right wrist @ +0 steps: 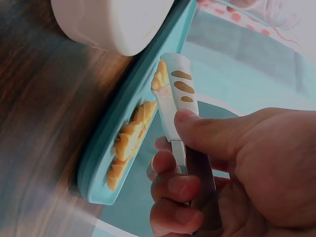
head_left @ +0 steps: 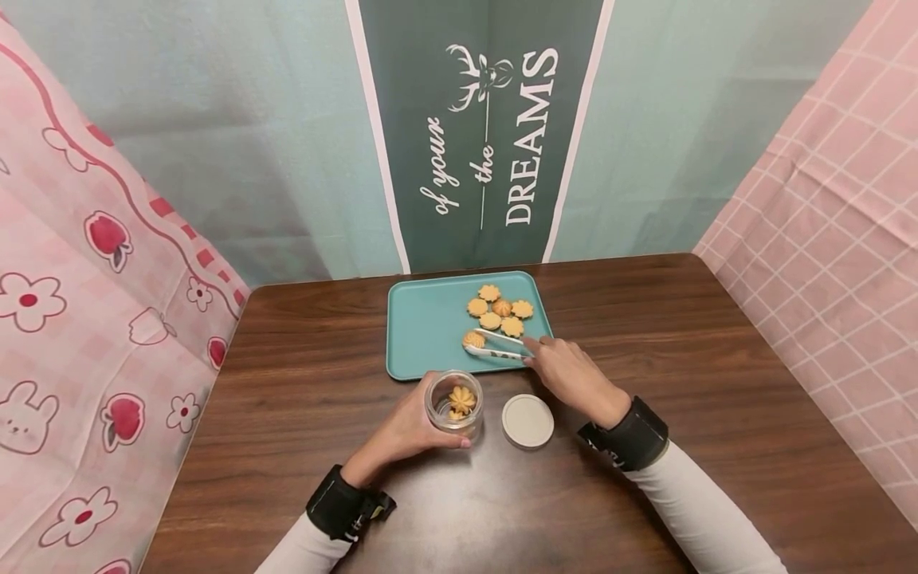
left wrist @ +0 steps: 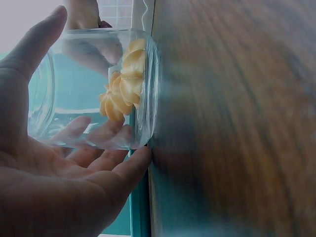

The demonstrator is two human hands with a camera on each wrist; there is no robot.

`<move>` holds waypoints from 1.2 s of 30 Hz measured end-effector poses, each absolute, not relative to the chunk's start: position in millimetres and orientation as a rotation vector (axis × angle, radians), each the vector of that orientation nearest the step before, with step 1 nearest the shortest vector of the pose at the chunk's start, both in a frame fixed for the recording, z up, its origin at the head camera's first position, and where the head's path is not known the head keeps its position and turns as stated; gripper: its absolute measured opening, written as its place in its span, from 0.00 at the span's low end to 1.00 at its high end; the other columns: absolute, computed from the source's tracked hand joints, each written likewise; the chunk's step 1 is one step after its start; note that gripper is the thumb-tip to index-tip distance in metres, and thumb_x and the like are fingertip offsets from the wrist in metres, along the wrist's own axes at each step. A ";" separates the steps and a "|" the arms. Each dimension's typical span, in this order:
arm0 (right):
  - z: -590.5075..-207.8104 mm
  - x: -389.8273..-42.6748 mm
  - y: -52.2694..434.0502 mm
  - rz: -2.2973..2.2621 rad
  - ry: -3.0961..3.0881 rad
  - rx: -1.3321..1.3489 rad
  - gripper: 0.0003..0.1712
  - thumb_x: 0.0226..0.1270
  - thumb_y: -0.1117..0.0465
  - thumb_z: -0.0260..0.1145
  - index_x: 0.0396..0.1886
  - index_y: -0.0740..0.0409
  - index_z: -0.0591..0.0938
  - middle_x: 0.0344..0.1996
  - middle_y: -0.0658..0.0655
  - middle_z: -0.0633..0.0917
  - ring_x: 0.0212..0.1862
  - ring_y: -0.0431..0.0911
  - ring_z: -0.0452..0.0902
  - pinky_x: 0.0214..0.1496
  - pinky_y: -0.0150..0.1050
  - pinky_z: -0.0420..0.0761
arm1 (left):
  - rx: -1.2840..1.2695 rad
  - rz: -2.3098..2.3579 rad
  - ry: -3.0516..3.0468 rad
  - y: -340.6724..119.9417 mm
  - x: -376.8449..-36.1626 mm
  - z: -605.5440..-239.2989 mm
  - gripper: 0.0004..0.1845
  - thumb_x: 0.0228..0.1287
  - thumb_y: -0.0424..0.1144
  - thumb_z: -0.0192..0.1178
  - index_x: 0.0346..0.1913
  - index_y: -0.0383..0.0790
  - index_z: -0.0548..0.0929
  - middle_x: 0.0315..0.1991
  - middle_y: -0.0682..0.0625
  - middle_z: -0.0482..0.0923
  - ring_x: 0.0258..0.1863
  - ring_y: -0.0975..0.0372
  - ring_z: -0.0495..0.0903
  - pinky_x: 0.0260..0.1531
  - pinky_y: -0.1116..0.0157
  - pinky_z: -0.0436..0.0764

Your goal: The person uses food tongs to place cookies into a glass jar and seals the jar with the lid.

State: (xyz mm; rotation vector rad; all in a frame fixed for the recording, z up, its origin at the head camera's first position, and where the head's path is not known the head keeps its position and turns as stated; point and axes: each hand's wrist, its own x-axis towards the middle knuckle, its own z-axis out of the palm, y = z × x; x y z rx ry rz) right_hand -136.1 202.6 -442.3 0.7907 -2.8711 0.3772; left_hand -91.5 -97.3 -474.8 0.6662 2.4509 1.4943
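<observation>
Near the middle of the frame: a person is sitting at a brown table (head_left: 645, 335), working between a teal tray (head_left: 423, 327) and a glass jar (head_left: 453, 406).
Left hand: the left hand (head_left: 405, 430) is curling round the jar, fingers wrapping its side and steadying it upright.
Right hand: the right hand (head_left: 570, 375) is squeezing white tongs (head_left: 502, 345), whose tips are closing on one cookie (head_left: 474, 340) at the tray's lower edge.
Done so far: one cookie in the jar (head_left: 462, 399) is lying at the bottom.
Left to do: five more cookies (head_left: 502, 311) are waiting on the tray, upper right of it.
Lid: a white lid (head_left: 527, 420) is lying just right of the jar, off it.
</observation>
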 end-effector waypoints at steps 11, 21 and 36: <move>-434.8 -131.6 208.0 0.393 -2.857 0.818 0.20 0.76 0.65 0.69 0.61 0.70 0.82 0.27 0.58 0.80 0.24 0.48 0.77 0.22 0.41 0.76 | 0.670 1.486 2.466 -96.3 -88.4 -475.2 0.52 0.40 0.45 0.89 0.70 0.41 0.73 0.63 0.48 0.81 0.62 0.55 0.79 0.67 0.49 0.76; -423.9 -127.2 207.3 0.378 -2.793 0.827 0.20 0.74 0.66 0.71 0.61 0.69 0.81 0.26 0.56 0.78 0.23 0.47 0.75 0.21 0.39 0.74 | 0.684 1.496 2.466 -97.0 -90.8 -473.5 0.52 0.40 0.45 0.89 0.71 0.42 0.73 0.63 0.49 0.81 0.63 0.56 0.79 0.67 0.49 0.75; -404.2 -117.8 208.1 0.348 -2.786 0.796 0.20 0.75 0.64 0.71 0.61 0.66 0.81 0.25 0.54 0.75 0.21 0.43 0.69 0.22 0.36 0.71 | 0.674 1.496 2.464 -97.3 -91.2 -475.2 0.53 0.40 0.46 0.90 0.71 0.42 0.72 0.63 0.48 0.81 0.62 0.55 0.79 0.67 0.48 0.75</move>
